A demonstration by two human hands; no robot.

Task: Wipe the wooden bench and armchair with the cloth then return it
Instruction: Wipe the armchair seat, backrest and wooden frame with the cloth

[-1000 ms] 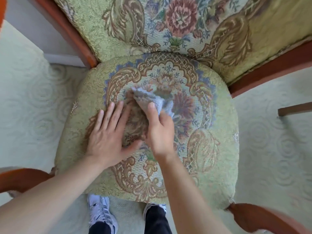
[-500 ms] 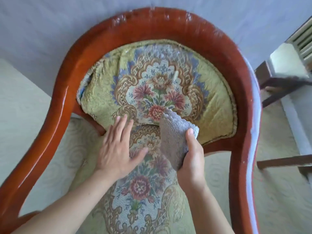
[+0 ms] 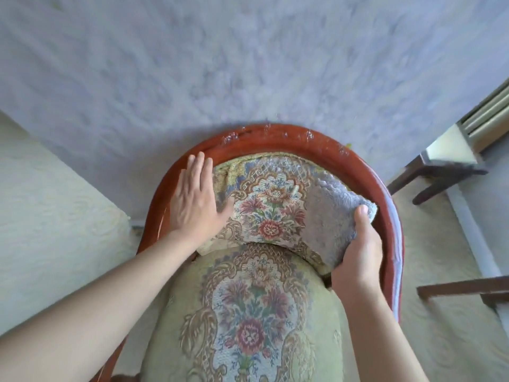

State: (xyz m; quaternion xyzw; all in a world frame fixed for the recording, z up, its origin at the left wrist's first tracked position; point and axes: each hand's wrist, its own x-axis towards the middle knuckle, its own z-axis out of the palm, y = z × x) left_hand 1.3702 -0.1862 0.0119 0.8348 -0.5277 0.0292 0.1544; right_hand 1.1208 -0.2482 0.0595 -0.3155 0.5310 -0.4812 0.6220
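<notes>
The armchair [image 3: 278, 136] has a curved red-brown wooden frame and floral green-gold upholstery on seat and backrest. My right hand [image 3: 358, 252] grips a grey-lilac fluffy cloth [image 3: 330, 216] and holds it against the right side of the backrest cushion, close to the wooden frame. My left hand [image 3: 192, 202] lies flat with straight fingers on the left side of the backrest, its fingertips reaching the wooden rim.
A pale blue-grey wall [image 3: 248, 64] stands right behind the armchair. Dark wooden furniture legs [image 3: 440, 177] and a rail [image 3: 462, 288] sit to the right on the pale patterned carpet [image 3: 55, 202]. A radiator-like grille [image 3: 487, 114] is at the far right.
Both hands rose from the seat cushion to the backrest. The right hand carried the cloth up and to the right; the left hand slid to the left rim. My view tilted upward.
</notes>
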